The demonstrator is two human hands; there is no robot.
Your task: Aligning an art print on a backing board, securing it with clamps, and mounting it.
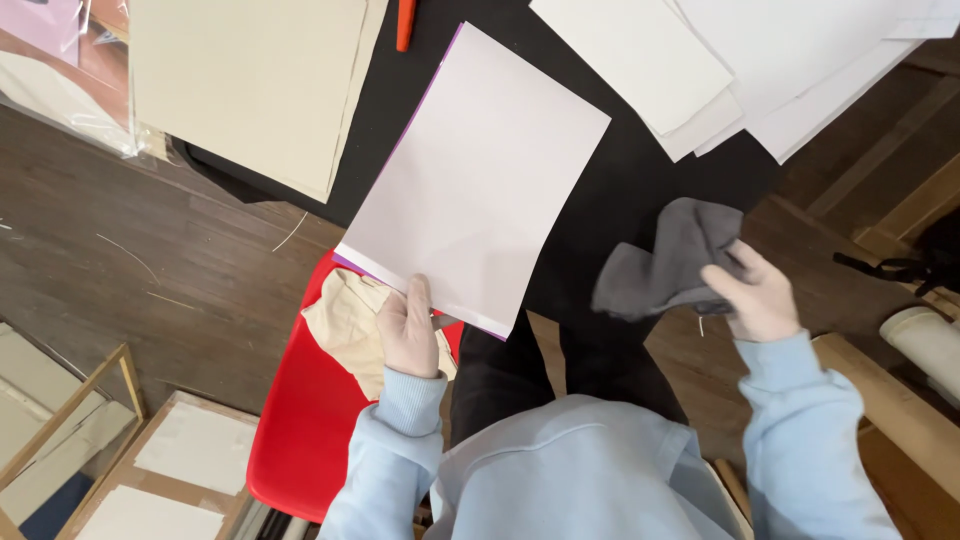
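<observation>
Paper sheet [475, 180] runs away from you; your left hand [408, 330] pinches its near edge, while your right hand [760, 295] fingers clench a grey cloth [665, 262] just beside it.

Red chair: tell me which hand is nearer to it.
Left. The left hand holds the pale sheet directly above the red chair; the right hand grips a grey cloth farther off.

Dark wood floor [150, 270], red chair [300, 440]
</observation>
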